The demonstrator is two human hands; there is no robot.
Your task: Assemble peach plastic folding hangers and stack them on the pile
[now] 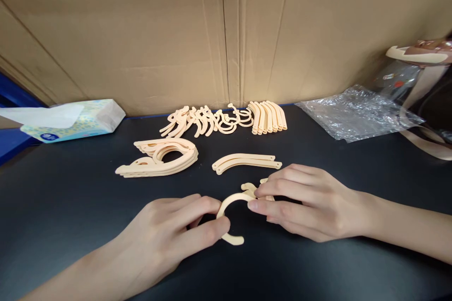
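Between the thumb and fingers of my left hand (pixel 183 228) is a beige, curved plastic hanger hook (pixel 233 198), gripped at the side of its curve. Its free end points toward me. My right hand (pixel 310 202) is closed around the hook's other end and a small beige hanger piece (pixel 249 187), most of which the fingers cover. I cannot make out whether the two pieces are joined. Just beyond my right hand lie two curved beige hanger arms (pixel 247 159), side by side. Further left is a stack of folded hangers (pixel 176 162).
Along the back of the black table (pixel 88 197) lie short curved pieces (pixel 181 120), loose hooks (pixel 228 124) and a row of hanger arms (pixel 268 117). A tissue pack (pixel 81 120) sits back left, clear plastic bag (pixel 356 110) back right. Cardboard (pixel 141 33) stands behind.
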